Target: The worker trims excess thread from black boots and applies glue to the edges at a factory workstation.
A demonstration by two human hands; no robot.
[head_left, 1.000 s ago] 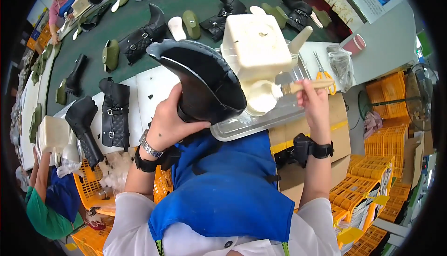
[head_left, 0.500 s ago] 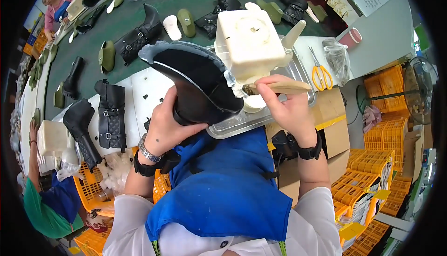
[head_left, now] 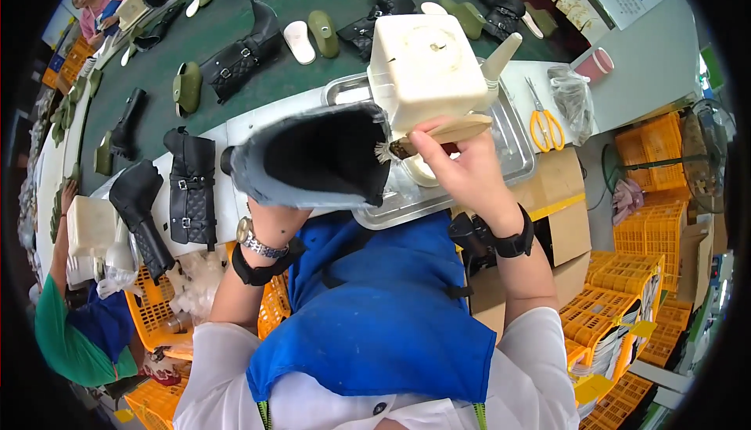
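A black boot upper (head_left: 270, 184) with a greyish rim is tilted so that its wide opening faces me. My left hand (head_left: 280, 223) grips it from below, the fingers partly hidden behind it. In my right hand (head_left: 469, 168) is a brush (head_left: 450, 131) with a wooden handle, pinched between thumb and fingers. Its pale bristles touch or nearly touch the right edge of the boot's opening. Just beyond the brush, a cream plastic container (head_left: 426, 66) with a spout stands upside down over a metal tray (head_left: 512, 172).
Orange-handled scissors (head_left: 546, 129) and a clear plastic bag (head_left: 571, 102) lie right of the tray. Black boots (head_left: 192, 188) rest at left. A green conveyor (head_left: 156, 70) carries boots, insoles and olive shoe forms. Orange crates (head_left: 594, 297) stack at right. A co-worker in green (head_left: 86, 336) sits at left.
My left hand has turned the boot, so its opening now faces me and its edge has swung round. My right hand and the brush have shifted slightly left.
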